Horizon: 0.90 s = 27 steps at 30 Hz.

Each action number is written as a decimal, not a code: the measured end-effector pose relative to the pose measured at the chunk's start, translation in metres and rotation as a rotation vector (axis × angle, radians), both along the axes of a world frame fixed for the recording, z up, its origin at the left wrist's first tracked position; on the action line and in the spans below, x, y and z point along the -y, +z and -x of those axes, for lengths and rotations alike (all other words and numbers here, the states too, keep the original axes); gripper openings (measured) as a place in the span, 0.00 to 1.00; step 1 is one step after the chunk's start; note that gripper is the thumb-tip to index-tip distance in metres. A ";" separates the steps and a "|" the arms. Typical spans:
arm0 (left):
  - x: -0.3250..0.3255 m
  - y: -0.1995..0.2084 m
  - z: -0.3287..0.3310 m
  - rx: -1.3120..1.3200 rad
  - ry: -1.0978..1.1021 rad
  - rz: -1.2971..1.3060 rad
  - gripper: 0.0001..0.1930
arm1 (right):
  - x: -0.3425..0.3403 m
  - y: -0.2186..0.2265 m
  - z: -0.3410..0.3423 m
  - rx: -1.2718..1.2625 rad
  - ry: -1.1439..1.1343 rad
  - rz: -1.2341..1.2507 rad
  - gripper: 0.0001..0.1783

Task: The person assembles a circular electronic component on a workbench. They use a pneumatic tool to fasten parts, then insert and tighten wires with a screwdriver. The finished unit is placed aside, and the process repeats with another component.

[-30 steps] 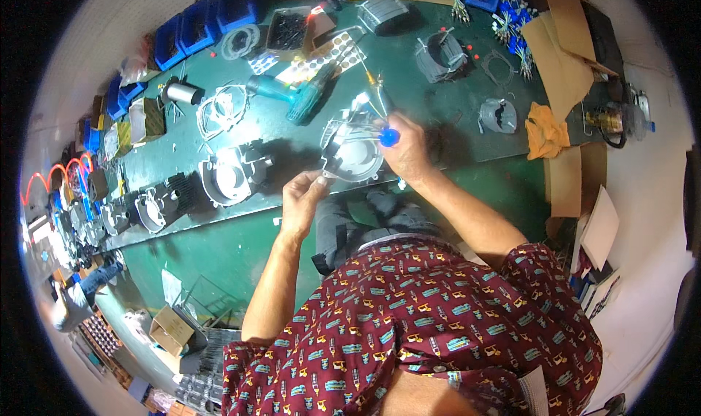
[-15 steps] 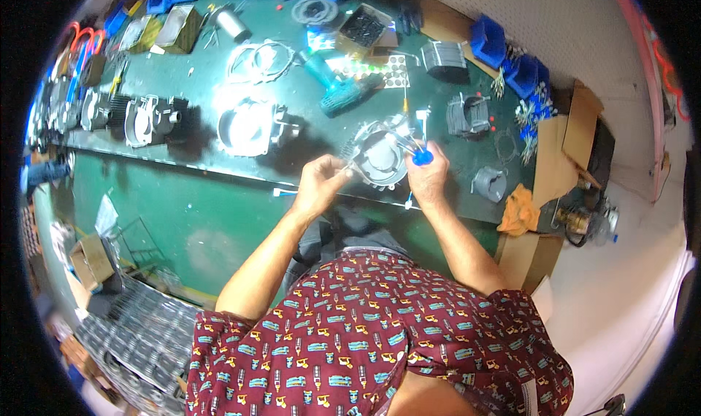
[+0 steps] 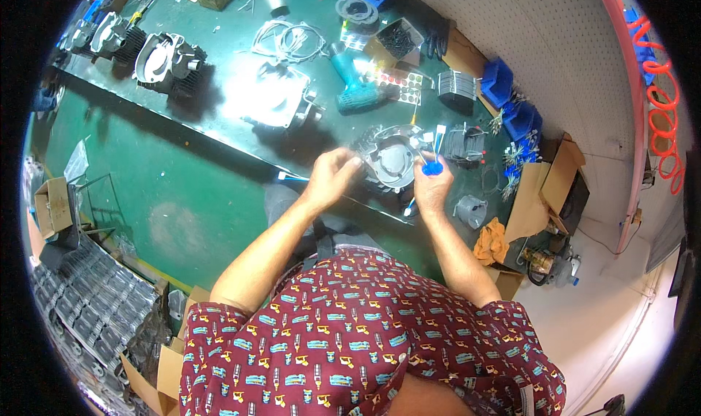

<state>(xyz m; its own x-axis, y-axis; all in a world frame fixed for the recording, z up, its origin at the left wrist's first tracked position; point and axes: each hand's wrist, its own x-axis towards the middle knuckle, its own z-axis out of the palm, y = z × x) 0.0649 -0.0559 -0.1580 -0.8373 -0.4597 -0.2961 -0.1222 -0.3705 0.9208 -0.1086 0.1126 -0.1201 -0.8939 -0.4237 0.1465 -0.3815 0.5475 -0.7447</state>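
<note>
A round grey metal casting (image 3: 391, 166) lies near the table's front edge, between my two hands. My left hand (image 3: 332, 176) is just left of its rim, with thumb and fingertips pinched together. Whatever they hold, if anything, is too small to make out. At the casting's right side, my right hand (image 3: 434, 190) closes around a tool with a round blue end (image 3: 432, 168). Its lower part is hidden by the fingers. A thin wire with a white connector (image 3: 439, 133) shows beyond that hand, and another white connector (image 3: 408, 212) lies below it.
A teal power drill (image 3: 358, 87) lies beyond the casting. Several metal castings (image 3: 166, 64) stand along the table to the left. A grey cup-shaped part (image 3: 471, 210), an orange cloth (image 3: 492, 242) and blue bins (image 3: 498, 82) are on the right. Black fasteners fill a box (image 3: 399, 39).
The whole view has turned, so the table sits tilted in it. My left fingertips have drawn slightly off the casting's rim. The right hand keeps hold of the blue-ended tool.
</note>
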 end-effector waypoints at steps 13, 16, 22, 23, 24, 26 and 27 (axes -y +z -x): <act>0.016 -0.013 -0.002 0.227 -0.132 0.083 0.06 | 0.001 0.001 -0.009 -0.017 -0.019 -0.026 0.08; 0.021 -0.007 -0.001 0.278 -0.180 0.261 0.11 | -0.003 -0.003 -0.007 -0.039 -0.019 -0.019 0.08; 0.033 0.015 -0.003 0.268 -0.298 0.674 0.10 | 0.002 0.007 -0.011 -0.072 -0.003 0.020 0.08; 0.034 -0.001 -0.006 0.210 -0.267 0.521 0.10 | 0.004 0.005 -0.011 -0.103 -0.011 0.012 0.08; 0.035 -0.004 -0.007 0.154 -0.240 0.361 0.10 | 0.005 0.008 -0.012 -0.106 0.002 0.025 0.08; 0.035 0.000 -0.007 0.170 -0.230 0.263 0.11 | 0.006 0.014 -0.015 -0.112 0.024 0.049 0.08; 0.032 0.007 -0.008 0.158 -0.226 0.432 0.09 | 0.006 0.013 -0.015 -0.105 -0.013 0.014 0.09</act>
<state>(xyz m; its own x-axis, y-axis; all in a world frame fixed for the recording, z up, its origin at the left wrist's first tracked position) 0.0732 -0.0882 -0.1505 -0.8903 -0.3804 -0.2501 -0.3053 0.0915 0.9478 -0.0940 0.1062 -0.1073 -0.8786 -0.4096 0.2454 -0.4510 0.5430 -0.7083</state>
